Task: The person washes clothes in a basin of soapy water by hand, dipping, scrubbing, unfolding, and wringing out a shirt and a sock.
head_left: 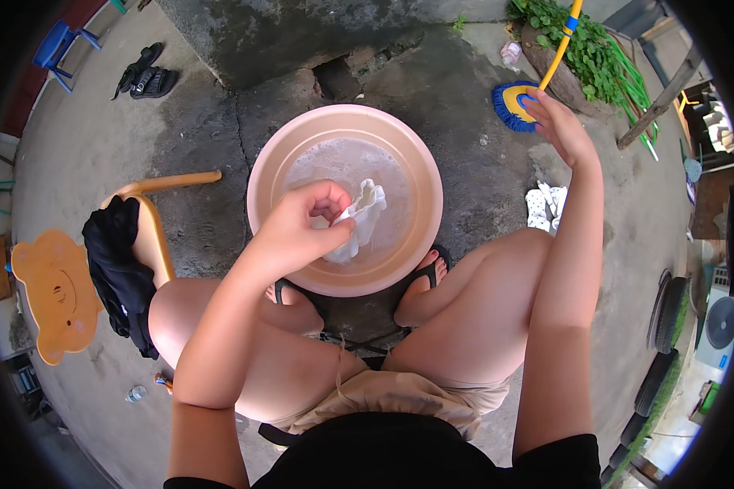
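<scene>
My left hand (302, 232) is closed in a pinch on a small white cloth (365, 218), wet-looking and crumpled, which hangs over a wide pink basin (263, 191). Whether the cloth is a sock or another small piece cannot be made out. Cloudy, sudsy water (342, 159) fills the bottom of the basin, which stands on the ground before my feet. Off to the right, raised well away from the basin, my right hand (564, 134) is open with its fingers stretched out, and nothing is in it. Behind its fingertips shows a blue-fringed mop head (510, 104).
A yellow bear-shaped chair (53, 293) with black clothing (121, 253) draped on it stands at my left. Black sandals (147, 73) lie far left. White patterned slippers (538, 208) sit right of the basin. Tyres (669, 314) line the right side. A concrete block (285, 41) rises beyond the basin.
</scene>
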Tool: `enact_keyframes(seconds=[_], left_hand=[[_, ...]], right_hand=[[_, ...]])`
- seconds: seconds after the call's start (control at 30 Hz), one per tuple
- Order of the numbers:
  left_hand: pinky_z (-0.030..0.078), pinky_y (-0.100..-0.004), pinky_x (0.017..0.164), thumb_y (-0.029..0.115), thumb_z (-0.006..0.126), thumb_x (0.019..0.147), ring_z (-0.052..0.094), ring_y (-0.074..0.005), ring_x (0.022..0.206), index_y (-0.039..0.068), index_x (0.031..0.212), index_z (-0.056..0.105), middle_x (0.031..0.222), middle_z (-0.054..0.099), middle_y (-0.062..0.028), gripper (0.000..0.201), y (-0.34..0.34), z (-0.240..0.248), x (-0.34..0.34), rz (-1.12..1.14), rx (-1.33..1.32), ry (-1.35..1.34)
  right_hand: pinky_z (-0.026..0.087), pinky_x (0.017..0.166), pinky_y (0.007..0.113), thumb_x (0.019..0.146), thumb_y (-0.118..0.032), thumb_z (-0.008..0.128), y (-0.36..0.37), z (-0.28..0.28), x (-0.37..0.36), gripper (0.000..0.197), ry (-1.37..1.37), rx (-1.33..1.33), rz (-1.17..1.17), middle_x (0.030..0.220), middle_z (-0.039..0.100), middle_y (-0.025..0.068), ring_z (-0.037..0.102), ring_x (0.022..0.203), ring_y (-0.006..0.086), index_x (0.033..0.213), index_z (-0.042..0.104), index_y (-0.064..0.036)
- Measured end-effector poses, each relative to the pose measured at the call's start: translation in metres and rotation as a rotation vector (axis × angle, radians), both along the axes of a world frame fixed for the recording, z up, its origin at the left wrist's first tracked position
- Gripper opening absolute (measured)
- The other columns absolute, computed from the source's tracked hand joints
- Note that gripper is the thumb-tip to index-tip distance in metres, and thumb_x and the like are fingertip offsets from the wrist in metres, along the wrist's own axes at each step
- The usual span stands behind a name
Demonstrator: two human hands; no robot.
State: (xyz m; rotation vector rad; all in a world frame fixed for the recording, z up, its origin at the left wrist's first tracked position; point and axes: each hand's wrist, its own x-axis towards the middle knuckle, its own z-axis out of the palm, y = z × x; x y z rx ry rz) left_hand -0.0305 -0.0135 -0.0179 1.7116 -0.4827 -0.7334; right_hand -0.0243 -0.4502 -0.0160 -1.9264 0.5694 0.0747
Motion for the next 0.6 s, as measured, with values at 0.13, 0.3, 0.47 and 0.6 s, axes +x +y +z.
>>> enact_keyframes(seconds=[0.13,0.3,0.47,0.6], left_hand=[[0.039,-0.0225,0.08,0.002,0.062,0.08,0.048,-0.0052,0.083,0.005,0.088,0.056,0.085,0.055,0.0055,0.011,-0.002,0.001,-0.001,0.019,-0.004,0.003],[0.038,-0.022,0.079,0.002,0.062,0.08,0.047,-0.0044,0.083,0.006,0.087,0.055,0.085,0.054,0.0061,0.011,-0.004,0.0,-0.001,0.017,-0.023,0.025],[0.038,-0.0218,0.079,0.001,0.061,0.08,0.046,-0.0038,0.083,0.006,0.086,0.054,0.085,0.053,0.0064,0.011,-0.005,0.002,-0.001,0.005,-0.026,0.028],[0.038,-0.0217,0.079,0.001,0.061,0.08,0.046,-0.0038,0.084,0.006,0.087,0.054,0.085,0.053,0.0063,0.011,-0.004,0.001,-0.002,-0.001,-0.014,0.021]], right_hand=[[0.034,0.104,0.034,0.095,-0.052,0.04,0.022,0.013,-0.003,0.061,-0.023,0.325,0.082,0.13,0.055,0.0135,0.049,0.124,0.0221,0.132,0.05,-0.0045],[0.038,0.1,0.032,0.098,-0.05,0.033,0.028,0.024,-0.001,0.062,-0.08,0.499,0.178,0.127,0.058,0.0141,0.054,0.118,0.0211,0.131,0.049,-0.0004],[0.039,0.101,0.033,0.099,-0.049,0.026,0.039,0.031,-0.003,0.066,-0.12,0.598,0.327,0.127,0.056,0.018,0.054,0.12,0.0239,0.132,0.046,0.0038],[0.039,0.103,0.034,0.099,-0.049,0.024,0.049,0.038,-0.003,0.067,-0.131,0.658,0.367,0.128,0.055,0.0196,0.052,0.121,0.0257,0.132,0.045,0.0057]])
